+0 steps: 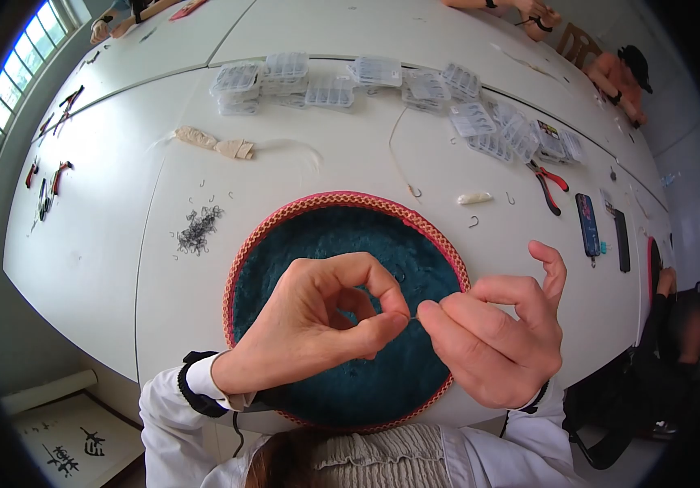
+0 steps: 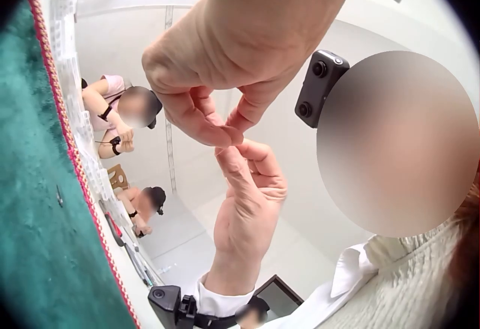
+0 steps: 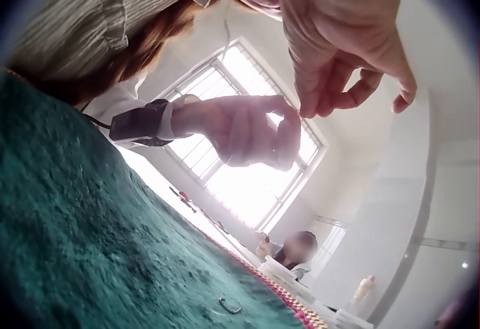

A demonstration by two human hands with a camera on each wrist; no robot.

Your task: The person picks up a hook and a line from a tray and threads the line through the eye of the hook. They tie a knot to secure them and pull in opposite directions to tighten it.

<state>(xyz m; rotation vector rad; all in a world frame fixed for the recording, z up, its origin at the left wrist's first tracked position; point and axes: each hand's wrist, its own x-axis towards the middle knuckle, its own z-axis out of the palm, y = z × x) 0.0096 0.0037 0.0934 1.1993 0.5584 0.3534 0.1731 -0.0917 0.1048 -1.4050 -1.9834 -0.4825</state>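
Note:
Above a round teal cushion point(image 1: 338, 232) with a red-and-gold braided rim, the left hand point(image 1: 317, 317) pinches something tiny between thumb and index finger. The right hand point(image 1: 500, 333) pinches at the same spot, its fingertips almost meeting the left's and its little finger raised. A thin, short bit shows between the fingertips in the head view; what it is cannot be told. The left wrist view shows both hands, left point(image 2: 240, 52) and right point(image 2: 247, 209), tip to tip. A small dark hook point(image 3: 229, 306) lies on the cushion in the right wrist view.
A pile of hooks point(image 1: 197, 231) lies left of the cushion. Clear compartment boxes point(image 1: 376, 71) stand behind it, with a wrapped fibre bundle point(image 1: 213, 143) at back left. Pliers point(image 1: 548, 187) and a phone point(image 1: 586, 224) lie right. Other people sit around the table.

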